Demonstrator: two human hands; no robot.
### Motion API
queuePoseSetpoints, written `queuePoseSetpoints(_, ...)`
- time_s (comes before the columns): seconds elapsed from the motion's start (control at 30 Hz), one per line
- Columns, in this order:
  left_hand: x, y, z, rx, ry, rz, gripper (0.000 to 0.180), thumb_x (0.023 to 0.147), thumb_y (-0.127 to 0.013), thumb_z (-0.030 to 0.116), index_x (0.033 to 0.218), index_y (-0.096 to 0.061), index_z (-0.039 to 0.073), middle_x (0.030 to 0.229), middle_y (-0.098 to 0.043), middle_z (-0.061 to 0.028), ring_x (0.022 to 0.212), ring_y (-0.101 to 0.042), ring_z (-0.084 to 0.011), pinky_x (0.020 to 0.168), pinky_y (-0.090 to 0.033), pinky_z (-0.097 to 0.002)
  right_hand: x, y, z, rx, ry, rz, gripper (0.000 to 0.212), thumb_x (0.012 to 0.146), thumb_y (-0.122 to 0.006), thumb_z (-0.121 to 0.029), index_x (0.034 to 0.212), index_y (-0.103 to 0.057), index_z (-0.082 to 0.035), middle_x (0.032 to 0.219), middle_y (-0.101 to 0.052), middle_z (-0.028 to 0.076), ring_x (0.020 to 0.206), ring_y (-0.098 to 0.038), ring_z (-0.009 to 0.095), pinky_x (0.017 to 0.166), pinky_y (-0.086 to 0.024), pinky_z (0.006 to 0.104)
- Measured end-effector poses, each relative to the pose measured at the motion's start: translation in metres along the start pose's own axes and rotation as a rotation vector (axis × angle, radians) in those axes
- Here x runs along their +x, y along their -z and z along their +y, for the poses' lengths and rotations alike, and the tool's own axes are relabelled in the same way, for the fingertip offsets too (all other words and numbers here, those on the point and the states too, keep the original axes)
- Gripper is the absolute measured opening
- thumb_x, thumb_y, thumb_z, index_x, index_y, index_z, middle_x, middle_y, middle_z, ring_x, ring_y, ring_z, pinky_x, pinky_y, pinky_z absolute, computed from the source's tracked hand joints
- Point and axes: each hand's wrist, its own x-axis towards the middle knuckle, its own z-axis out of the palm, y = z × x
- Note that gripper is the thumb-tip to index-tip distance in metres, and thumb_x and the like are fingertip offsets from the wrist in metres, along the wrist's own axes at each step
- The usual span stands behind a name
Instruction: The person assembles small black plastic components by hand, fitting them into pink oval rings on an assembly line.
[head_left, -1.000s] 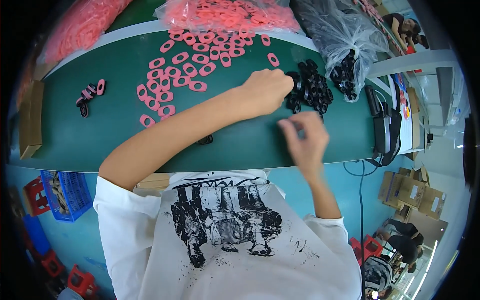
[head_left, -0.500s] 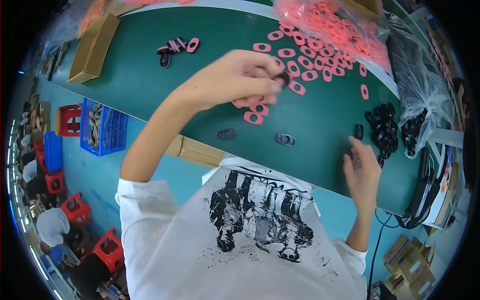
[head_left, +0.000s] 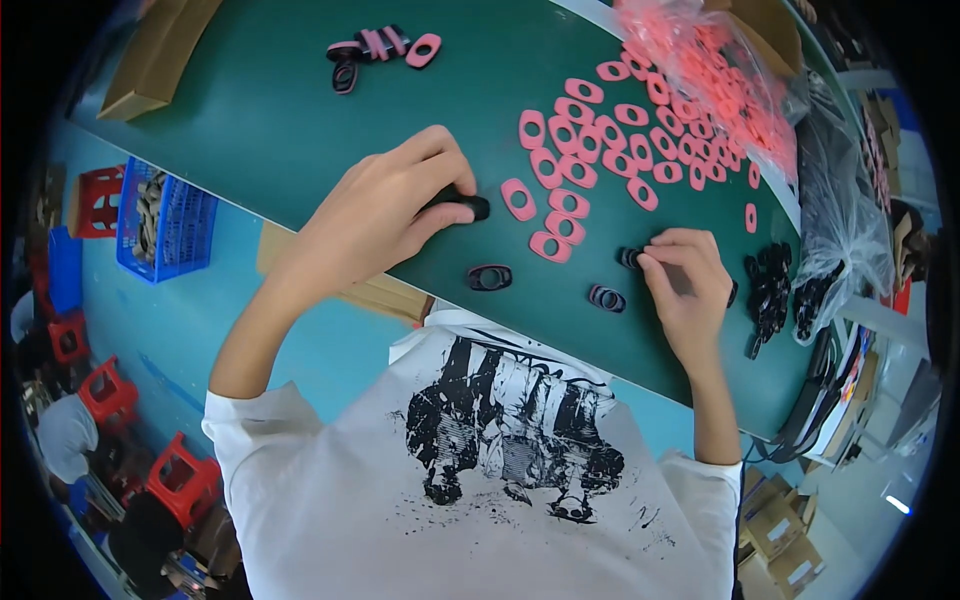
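As the left hand (head_left: 375, 205) pinches a black piece (head_left: 481, 208), the nearest pink ring (head_left: 525, 214) sits just right, lengthwise roughly near-to-far!

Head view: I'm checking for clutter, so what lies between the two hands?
In the head view, pink rings lie between left hand and right hand; two dark pieces lie nearer the table edge.

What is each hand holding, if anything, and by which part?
The left hand pinches a black piece by its left end. The right hand is at the right end of a second black piece; whether it grips cannot be told.
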Motion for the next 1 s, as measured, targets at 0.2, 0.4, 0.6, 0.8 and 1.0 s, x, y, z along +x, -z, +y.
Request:
queuePoseSetpoints(0.2, -0.004, 0.006, -0.003, -0.038, 0.102, -0.044, 0.020, 0.084, -0.070, 0.010, 0.102, -0.061, 0.005, 0.097, -0.057, -0.0073, 0.080, -0.061, -0.0288, 0.068, -0.049, -0.0403, 0.008, 0.006, -0.018, -0.034, -0.091, -0.061, 0.026, 0.073, -0.074, 0.006, 0.097, -0.066, 0.000, 0.098, -0.065, 0.013, 0.087, -0.064, 0.026, 0.077, -0.050, 0.0309)
queuePoseSetpoints(0.4, -0.001, -0.007, -0.011, 0.072, -0.122, 0.050, 0.025, 0.079, -0.072, 0.009, 0.102, -0.062, 0.006, 0.098, -0.058, -0.0052, 0.083, -0.062, -0.0265, 0.069, -0.050, -0.0391, 0.024, -0.007, -0.049, -0.089, 0.081, -0.051, 0.026, 0.071, -0.077, 0.004, 0.094, -0.067, -0.001, 0.090, -0.067, 0.012, 0.083, -0.065, 0.027, 0.072, -0.052, 0.0331)
queuePoseSetpoints(0.6, 0.035, -0.014, -0.016, 0.021, -0.383, 0.046, 0.024, 0.079, -0.071, 0.007, 0.102, -0.062, 0.006, 0.098, -0.058, -0.0057, 0.089, -0.061, -0.0270, 0.071, -0.050, -0.0393, 0.026, -0.042, -0.051, -0.097, 0.216, -0.059, 0.024, 0.068, -0.080, 0.003, 0.089, -0.071, -0.002, 0.093, -0.063, 0.009, 0.071, -0.057, 0.021, 0.057, -0.047, 0.0299)
queuePoseSetpoints(0.8, 0.037, -0.005, -0.017, -0.017, -0.333, 0.060, 0.030, 0.078, -0.070, 0.002, 0.107, -0.064, 0.006, 0.097, -0.060, -0.0075, 0.083, -0.062, -0.0282, 0.070, -0.051, -0.0365, 0.025, -0.043, -0.054, -0.088, 0.155, -0.047, 0.023, 0.067, -0.080, 0.004, 0.088, -0.071, -0.001, 0.093, -0.062, 0.010, 0.069, -0.054, 0.022, 0.055, -0.045, 0.0305)
queuePoseSetpoints(1.0, 0.015, -0.001, 0.000, 0.304, -0.261, -0.016, 0.028, 0.078, -0.074, 0.013, 0.103, -0.061, 0.007, 0.089, -0.055, -0.0083, 0.077, -0.060, -0.0274, 0.066, -0.050, -0.0394, 0.033, -0.039, -0.057, -0.171, 0.218, -0.127, 0.021, 0.068, -0.077, 0.005, 0.087, -0.070, -0.001, 0.091, -0.061, 0.009, 0.068, -0.055, 0.021, 0.054, -0.045, 0.0309)
